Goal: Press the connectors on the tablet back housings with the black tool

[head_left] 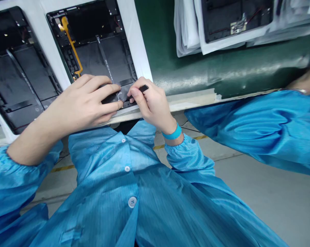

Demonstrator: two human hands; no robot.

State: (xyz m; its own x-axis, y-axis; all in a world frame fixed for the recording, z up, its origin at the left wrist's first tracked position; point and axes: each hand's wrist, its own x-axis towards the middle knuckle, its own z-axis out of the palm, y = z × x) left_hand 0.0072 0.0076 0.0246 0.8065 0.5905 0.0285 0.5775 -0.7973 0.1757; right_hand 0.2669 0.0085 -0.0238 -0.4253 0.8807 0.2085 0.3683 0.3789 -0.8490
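An opened tablet (90,58) lies in a white frame-like sheet, its dark insides showing, with an orange flex cable (72,44) along the left side and a grey ribbon strip (103,56) down the middle. Across its lower end rests my left hand (90,99), palm down with fingers spread, fingertips near the bottom right corner. My right hand (153,103) pinches a slim black stick-shaped tool (144,88) at that corner. Its lower tip is close to the left fingertips; whether it touches the tablet I cannot tell.
A second opened tablet (16,68) lies at the left. On the green mat (165,65), a stack of white sheets (188,31) holds another dark device (237,20) at the upper right. Another person's blue sleeve (260,127) is at the right, by the table edge.
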